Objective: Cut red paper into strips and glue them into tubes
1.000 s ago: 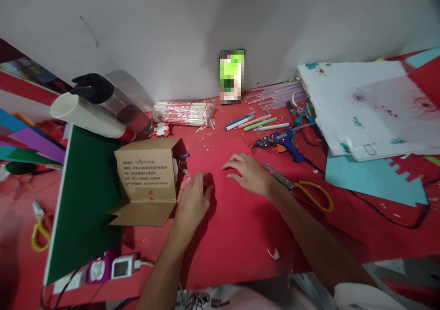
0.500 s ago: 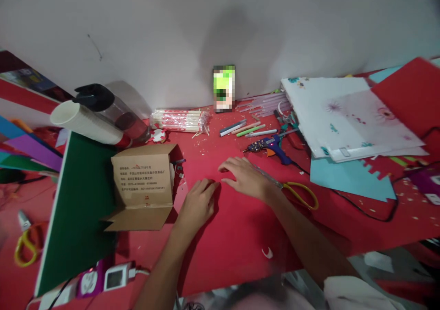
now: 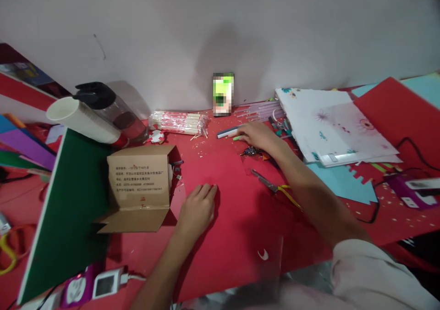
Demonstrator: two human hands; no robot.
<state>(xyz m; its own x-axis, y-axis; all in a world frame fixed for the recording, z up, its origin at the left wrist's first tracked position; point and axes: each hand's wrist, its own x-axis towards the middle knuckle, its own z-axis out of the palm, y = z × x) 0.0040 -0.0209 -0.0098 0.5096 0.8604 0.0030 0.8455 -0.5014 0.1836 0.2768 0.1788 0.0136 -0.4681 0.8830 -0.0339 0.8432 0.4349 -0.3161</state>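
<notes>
My left hand [image 3: 198,207] rests on a red sheet [image 3: 227,236], fingers loosely bent and lying on the paper, nothing visible in it. Farther off, my right hand [image 3: 254,135] reaches over a few pens, its fingers slightly apart. Its fingertips are at a green pen [image 3: 237,138] and a white pen [image 3: 232,132]; a dark blue pen [image 3: 223,131] lies alongside. The hand and forearm hide most of the glue gun [image 3: 250,151]. Below that forearm lie scissors [image 3: 271,186] with yellow handles, partly covered. A small white paper crescent [image 3: 263,255] lies on the red sheet.
A cardboard box [image 3: 140,177] and a green board [image 3: 65,218] stand at left, with a paper cup [image 3: 79,119] and bottle [image 3: 129,124] behind. Wrapped sticks [image 3: 178,122] and a phone [image 3: 223,94] are by the wall. White sheets [image 3: 330,122] and a cord lie at right.
My right hand has moved away from the red sheet, forward to the pens, and its forearm now covers much of the glue gun. My left hand stays on the sheet. The view has shifted slightly.
</notes>
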